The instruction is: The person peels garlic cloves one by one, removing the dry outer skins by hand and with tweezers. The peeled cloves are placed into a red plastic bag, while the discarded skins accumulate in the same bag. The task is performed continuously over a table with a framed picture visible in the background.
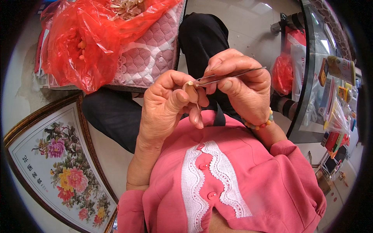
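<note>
Between the thumb and fingers of my left hand [167, 102] is a garlic clove [191, 92], its pale root end facing up. My right hand [242, 72] grips a pair of thin metal tweezers [230, 76]. The tweezers' tips are at the clove's root end; one tip seems to touch it, and the gap there is too small to judge. Both hands are raised over my lap, close together.
A red plastic bag [99, 43] with dry, pale husks [128, 8] lies on a pink quilted pad [145, 62] ahead to the left. A framed flower picture [67, 169] leans at the left. On the right, a glass-topped table [313, 116] carries boxes and bags.
</note>
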### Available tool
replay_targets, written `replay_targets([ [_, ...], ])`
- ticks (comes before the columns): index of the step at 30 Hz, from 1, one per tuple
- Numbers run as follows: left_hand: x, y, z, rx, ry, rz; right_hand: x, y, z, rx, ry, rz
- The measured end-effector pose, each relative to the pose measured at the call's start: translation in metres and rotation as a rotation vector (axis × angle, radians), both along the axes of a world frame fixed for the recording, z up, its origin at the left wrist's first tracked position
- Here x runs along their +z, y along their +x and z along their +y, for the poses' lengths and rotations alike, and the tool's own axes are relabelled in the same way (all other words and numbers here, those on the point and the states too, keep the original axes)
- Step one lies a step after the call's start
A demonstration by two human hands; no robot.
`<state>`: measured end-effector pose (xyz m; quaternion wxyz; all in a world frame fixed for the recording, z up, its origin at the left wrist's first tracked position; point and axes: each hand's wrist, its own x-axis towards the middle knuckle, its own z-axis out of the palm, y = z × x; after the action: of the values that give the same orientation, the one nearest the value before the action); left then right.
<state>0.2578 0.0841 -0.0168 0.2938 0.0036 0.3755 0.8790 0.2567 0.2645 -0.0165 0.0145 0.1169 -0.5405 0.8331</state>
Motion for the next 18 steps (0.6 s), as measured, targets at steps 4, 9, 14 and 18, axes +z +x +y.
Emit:
replay_targets([
  [4,0.009,-0.001,0.000,0.008,0.043,0.045,-0.002,-0.003,0.002,-0.026,-0.168,-0.076],
  [9,0.071,0.008,0.010,0.083,0.088,0.331,-0.024,-0.010,-0.002,-0.045,-0.143,-0.129],
  [14,0.126,0.040,0.027,0.265,0.728,0.225,-0.051,-0.010,-0.008,-0.029,-0.101,-0.235],
  [18,0.149,0.070,0.053,0.681,1.214,-0.117,-0.060,-0.013,-0.007,-0.022,-0.071,-0.213],
])
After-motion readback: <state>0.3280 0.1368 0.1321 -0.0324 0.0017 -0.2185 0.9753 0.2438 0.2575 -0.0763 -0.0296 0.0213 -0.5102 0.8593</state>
